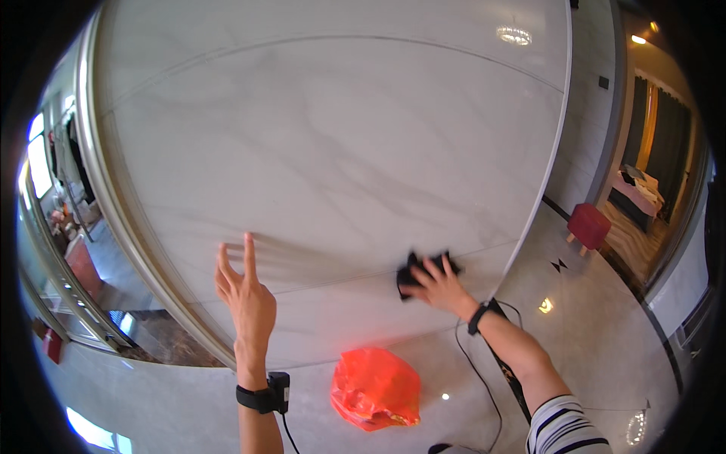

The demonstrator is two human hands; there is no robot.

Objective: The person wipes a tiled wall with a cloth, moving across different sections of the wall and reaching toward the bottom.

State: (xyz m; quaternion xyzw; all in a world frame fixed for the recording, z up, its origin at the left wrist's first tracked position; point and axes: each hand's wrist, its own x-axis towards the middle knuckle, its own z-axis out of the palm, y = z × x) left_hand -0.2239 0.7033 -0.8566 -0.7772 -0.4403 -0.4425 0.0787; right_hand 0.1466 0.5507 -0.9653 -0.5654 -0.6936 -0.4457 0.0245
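Observation:
A wall of pale, grey-veined marble-look panels (340,159) fills the middle of the head view. My right hand (445,286) presses a crumpled black cloth (409,275) against the lower right part of the wall, its fingers spread over the cloth and slightly blurred. To the left, my left hand (245,289) is raised at the wall with some fingers extended and holds nothing; whether its fingertips touch the panel I cannot tell. Both wrists wear black straps, and the left one carries a small black device with a cable.
An orange-red plastic bag (375,389) sits on the glossy tiled floor (306,391) below the wall. A thin black cable (482,377) runs over the floor to its right. A red stool (589,227) stands by the right doorway. Metal-framed glass doors (62,284) are at the left.

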